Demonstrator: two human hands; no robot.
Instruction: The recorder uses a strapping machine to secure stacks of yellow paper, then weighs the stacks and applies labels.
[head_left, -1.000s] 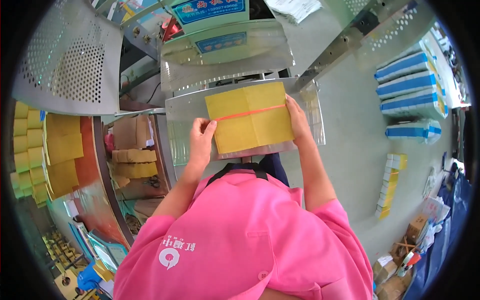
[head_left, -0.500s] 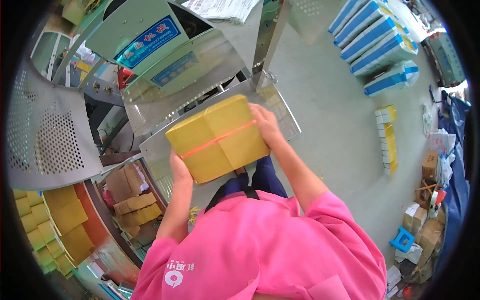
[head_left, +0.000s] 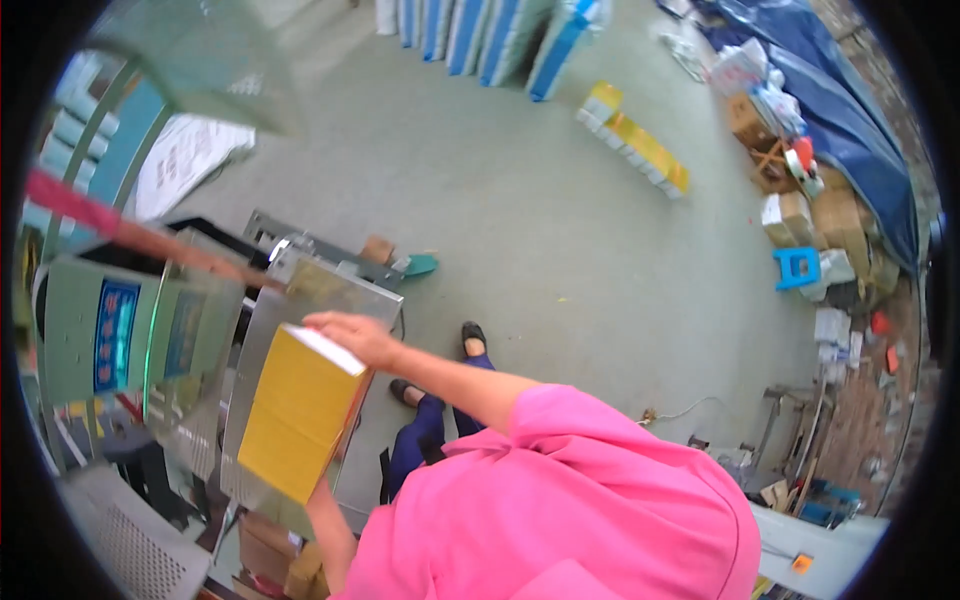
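Note:
I carry a yellow block-shaped bundle (head_left: 295, 410) in front of me, above the metal ledge of the machine. It is tilted, so its white end face shows at the far side. My right hand (head_left: 350, 335) is closed on that far end, fingers over the white face. At the near end my left hand (head_left: 320, 492) supports the bundle; most of its fingers are hidden beneath it.
The machine with its pale green panel (head_left: 75, 325) and metal ledge (head_left: 345, 285) stands at left. A row of yellow-and-white bundles (head_left: 640, 145) lies on the floor, with blue-and-white packs (head_left: 500, 40) beyond. Cartons (head_left: 840, 220) and a blue stool (head_left: 797, 268) are at right.
My view has swung to the right, so the machine now lies further left. The bundle has turned and tilted, showing its white end; both hands have kept hold of it.

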